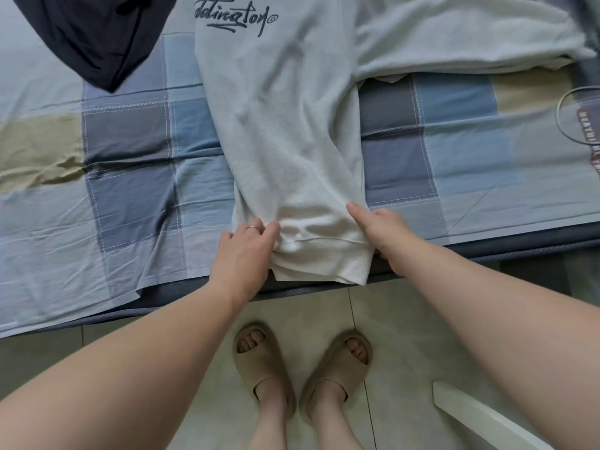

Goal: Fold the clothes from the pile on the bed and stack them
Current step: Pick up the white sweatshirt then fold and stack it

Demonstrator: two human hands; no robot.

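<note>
A pale grey-white sweatshirt [285, 125] with dark script lettering lies lengthwise on the checked bed sheet [136, 151], its ribbed hem hanging at the near bed edge. One sleeve stretches off to the upper right. My left hand [243, 251] pinches the hem's left corner, fingers curled into the cloth. My right hand [380, 232] grips the hem's right corner, thumb on top and fingers underneath.
A dark navy garment [100, 37] lies at the upper left of the bed. Another light garment with a printed ring design [581, 125] shows at the right edge. Below are a tiled floor, my feet in beige slippers [302, 368], and a white object [480, 417] at lower right.
</note>
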